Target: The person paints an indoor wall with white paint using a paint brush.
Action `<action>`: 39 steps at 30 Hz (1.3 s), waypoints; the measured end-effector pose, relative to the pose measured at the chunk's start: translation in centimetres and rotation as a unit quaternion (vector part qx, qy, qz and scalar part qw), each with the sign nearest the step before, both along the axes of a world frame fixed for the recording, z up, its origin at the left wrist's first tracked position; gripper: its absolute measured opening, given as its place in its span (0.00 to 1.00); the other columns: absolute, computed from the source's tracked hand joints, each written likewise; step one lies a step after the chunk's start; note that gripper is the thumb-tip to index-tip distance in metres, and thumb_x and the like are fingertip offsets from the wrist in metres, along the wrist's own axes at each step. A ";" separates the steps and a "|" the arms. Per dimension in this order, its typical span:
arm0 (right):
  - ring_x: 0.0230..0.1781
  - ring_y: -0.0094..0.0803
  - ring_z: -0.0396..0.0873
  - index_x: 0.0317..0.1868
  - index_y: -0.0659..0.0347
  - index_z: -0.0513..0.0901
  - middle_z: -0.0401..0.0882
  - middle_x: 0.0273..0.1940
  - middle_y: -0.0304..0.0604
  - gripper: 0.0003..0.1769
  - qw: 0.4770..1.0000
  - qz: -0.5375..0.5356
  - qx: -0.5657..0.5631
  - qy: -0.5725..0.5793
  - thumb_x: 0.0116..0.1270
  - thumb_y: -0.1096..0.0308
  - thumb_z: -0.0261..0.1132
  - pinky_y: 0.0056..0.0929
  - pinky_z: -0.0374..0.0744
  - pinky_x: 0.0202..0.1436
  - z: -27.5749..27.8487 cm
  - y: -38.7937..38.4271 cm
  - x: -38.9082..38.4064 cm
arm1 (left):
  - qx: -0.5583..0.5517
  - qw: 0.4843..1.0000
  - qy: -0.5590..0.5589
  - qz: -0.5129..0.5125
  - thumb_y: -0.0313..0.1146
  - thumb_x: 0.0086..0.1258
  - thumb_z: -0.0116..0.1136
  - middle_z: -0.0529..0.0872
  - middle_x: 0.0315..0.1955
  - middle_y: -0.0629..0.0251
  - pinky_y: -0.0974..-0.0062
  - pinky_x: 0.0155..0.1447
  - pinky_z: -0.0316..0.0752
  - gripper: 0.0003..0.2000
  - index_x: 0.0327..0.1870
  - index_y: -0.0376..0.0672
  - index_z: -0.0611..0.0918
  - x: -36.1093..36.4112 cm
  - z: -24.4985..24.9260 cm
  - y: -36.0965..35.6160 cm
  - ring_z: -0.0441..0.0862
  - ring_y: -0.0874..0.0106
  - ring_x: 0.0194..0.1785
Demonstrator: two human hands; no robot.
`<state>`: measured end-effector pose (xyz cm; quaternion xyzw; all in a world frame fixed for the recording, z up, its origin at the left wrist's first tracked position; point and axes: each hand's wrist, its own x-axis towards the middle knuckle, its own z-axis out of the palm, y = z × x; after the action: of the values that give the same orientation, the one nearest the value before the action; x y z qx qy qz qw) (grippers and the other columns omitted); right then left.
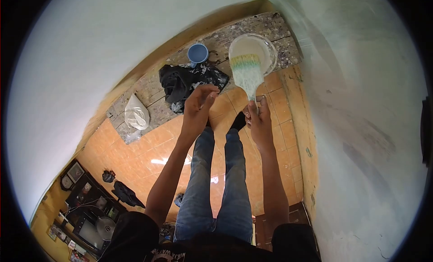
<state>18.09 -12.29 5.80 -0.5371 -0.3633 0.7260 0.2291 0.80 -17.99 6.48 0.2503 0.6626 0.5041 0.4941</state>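
Observation:
A wide brush (247, 77) with yellow-green bristles and a pale, paint-smeared body is held upright by its handle in my right hand (259, 122). Its bristle end overlaps a round clear-rimmed tub (268, 50) of whitish paint on a spattered plank (221, 39). To the left, my left hand (200, 102) is raised with curved fingers apart and nothing in it, in front of a dark crumpled cloth (176, 82). Behind the cloth stands a blue mug (198, 53).
A plastic bag of white material (136, 114) lies at the plank's left end. Painted walls (370, 127) rise on both sides. Orange tiles (131, 158) cover the floor far below. A screen and other household items (90, 232) are at the lower left.

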 end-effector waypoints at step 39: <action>0.49 0.56 0.81 0.41 0.65 0.84 0.84 0.43 0.58 0.45 0.817 0.426 0.101 -0.375 0.67 0.26 0.45 0.52 0.77 0.51 -15.4 -4.8 -17.0 | -0.196 0.900 0.129 0.367 0.36 0.62 0.70 0.80 0.33 0.66 0.79 0.36 0.72 0.14 0.44 0.40 0.82 -5.1 -16.9 -8.8 0.76 0.78 0.30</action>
<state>1.11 -17.12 -9.56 -0.5332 -0.6850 0.4527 -0.2039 -4.29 -26.80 -10.40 -0.0498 0.8511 0.4727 0.2229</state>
